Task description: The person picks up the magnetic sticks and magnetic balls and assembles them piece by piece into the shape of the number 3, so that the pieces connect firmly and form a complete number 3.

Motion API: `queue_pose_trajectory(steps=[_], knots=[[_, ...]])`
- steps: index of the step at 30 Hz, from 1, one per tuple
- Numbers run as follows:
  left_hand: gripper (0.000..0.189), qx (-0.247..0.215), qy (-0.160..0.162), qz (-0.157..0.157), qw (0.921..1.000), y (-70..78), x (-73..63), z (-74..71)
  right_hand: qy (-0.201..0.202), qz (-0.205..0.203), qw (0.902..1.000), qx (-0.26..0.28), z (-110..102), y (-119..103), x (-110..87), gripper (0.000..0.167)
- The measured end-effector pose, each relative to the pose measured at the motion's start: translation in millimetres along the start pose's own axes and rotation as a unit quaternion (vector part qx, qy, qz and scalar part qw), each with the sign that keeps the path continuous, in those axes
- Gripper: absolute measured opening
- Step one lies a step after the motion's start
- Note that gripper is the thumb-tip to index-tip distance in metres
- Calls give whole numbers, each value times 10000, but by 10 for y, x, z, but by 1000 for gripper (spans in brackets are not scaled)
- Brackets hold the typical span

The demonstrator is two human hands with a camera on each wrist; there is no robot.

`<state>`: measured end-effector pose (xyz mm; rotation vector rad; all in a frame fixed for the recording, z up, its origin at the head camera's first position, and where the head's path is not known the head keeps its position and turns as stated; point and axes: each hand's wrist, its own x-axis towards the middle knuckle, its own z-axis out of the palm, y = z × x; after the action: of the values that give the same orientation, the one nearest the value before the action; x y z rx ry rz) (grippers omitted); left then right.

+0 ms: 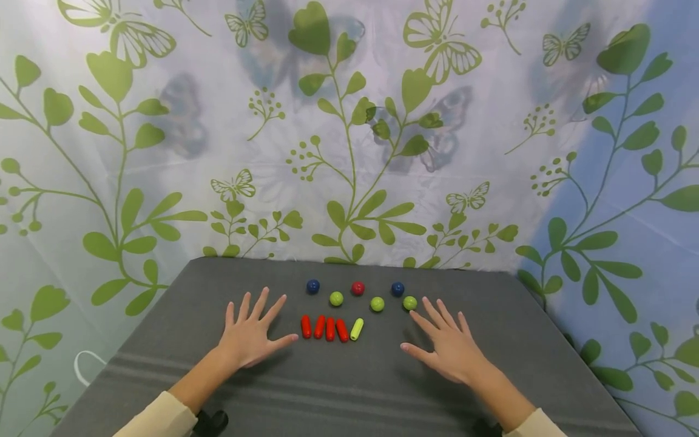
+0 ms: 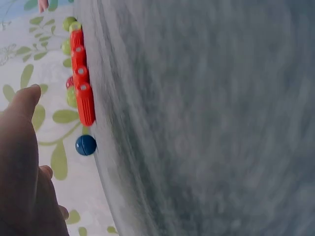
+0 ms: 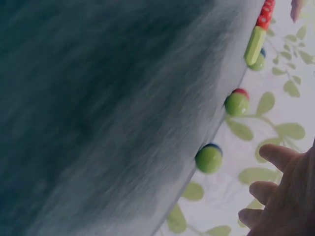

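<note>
My left hand [image 1: 248, 337] is spread above the table, left of a row of small capsule-shaped pieces; its fingers are straight and it holds nothing. The nearest piece to its thumb is a red capsule [image 1: 306, 326], with several more red ones beside it and a yellow-green capsule [image 1: 357, 329] at the row's right end. My right hand [image 1: 453, 349], also spread and holding nothing, hovers right of the row, its index fingertip near a green ball [image 1: 409, 303]. In the left wrist view a blue ball [image 2: 86, 145] appears beyond the red capsules.
Behind the capsules lie more balls: a blue ball [image 1: 313, 286], a red ball [image 1: 357, 288], another blue ball [image 1: 397, 289] and two green balls [image 1: 336, 298]. A dark grey cloth covers the table [image 1: 338, 394]. A leaf-and-butterfly curtain [image 1: 349, 152] hangs along its back edge.
</note>
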<state>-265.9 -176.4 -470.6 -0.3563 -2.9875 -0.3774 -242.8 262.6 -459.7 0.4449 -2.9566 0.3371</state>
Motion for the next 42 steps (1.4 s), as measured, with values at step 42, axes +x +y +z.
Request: queue_pose_trajectory(steps=[42], knots=[[71,-2938,-434,486,9536,655,-597,-6,-1230,-866,9269,3438,395,-493,813,38]])
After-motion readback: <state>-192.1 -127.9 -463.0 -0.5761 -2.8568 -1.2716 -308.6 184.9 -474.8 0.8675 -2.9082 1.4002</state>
